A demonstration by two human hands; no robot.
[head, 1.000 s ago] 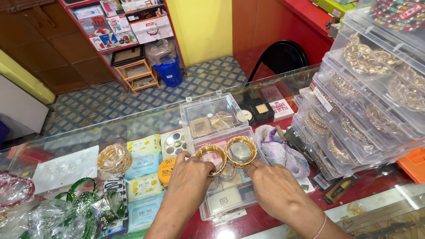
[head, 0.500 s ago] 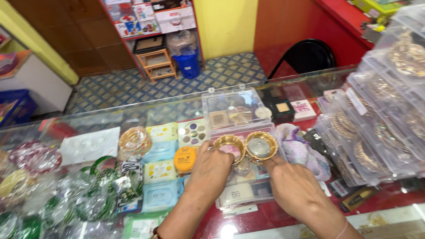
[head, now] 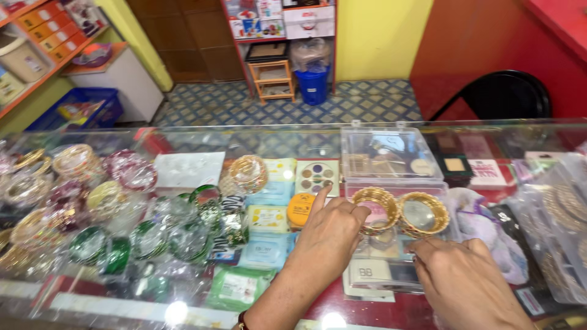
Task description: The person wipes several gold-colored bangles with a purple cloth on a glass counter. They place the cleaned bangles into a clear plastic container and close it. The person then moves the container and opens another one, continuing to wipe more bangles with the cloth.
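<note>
Counter surface: a glass counter top [head: 183,168] with a red strip along the near edge, crowded with small goods.
Left hand [head: 327,235]: palm down, fingers loosely spread; index and middle fingertips rest on the near rim of the left gold bangle stack [head: 374,209]. Not clamped on anything.
Right hand [head: 461,278]: palm down, fingers curled together; fingertips sit just below the right gold bangle stack [head: 423,214]. Whether they touch it cannot be told.
Bangle stacks: two gold stacks side by side, touching, standing on a clear plastic box [head: 391,244], just beyond both hands.
Left of the hands: wrapped green bangles [head: 183,229], flat cosmetic packets [head: 266,217] and a round orange tin [head: 301,209] just beside the left hand.
Far left: more wrapped bangle sets, gold and pink [head: 73,162].
Behind the stacks: a second clear lidded box [head: 388,153], closed.
Right edge: clear bags of gold jewellery [head: 559,226].
Room beyond: patterned tile floor [head: 367,104], a small wooden stool [head: 272,79], a blue bucket [head: 313,85], a black chair [head: 501,95], yellow and red walls.
</note>
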